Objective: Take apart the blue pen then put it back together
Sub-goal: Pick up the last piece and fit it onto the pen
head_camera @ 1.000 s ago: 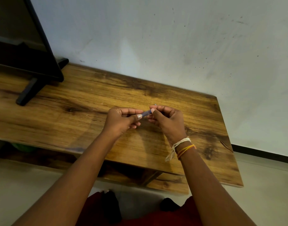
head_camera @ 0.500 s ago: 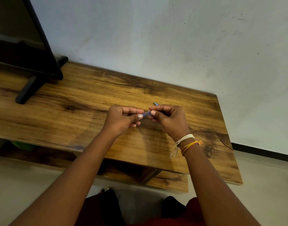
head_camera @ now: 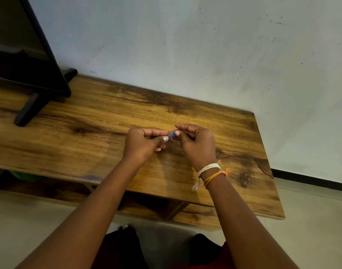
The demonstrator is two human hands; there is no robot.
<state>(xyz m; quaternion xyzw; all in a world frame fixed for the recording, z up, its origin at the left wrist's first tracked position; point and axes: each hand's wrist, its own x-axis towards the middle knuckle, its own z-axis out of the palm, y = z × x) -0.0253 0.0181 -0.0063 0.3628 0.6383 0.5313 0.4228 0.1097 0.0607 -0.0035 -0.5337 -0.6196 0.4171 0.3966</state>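
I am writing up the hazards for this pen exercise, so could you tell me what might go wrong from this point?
1. The blue pen is almost hidden between the left hand and right hand; a small part could slip out unseen.
2. Both hands hold it above the wooden table, so a dropped piece might roll off the edge onto the floor.

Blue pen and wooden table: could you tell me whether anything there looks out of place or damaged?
Nothing stands out. Both the left hand and right hand hold the blue pen above the wooden table.
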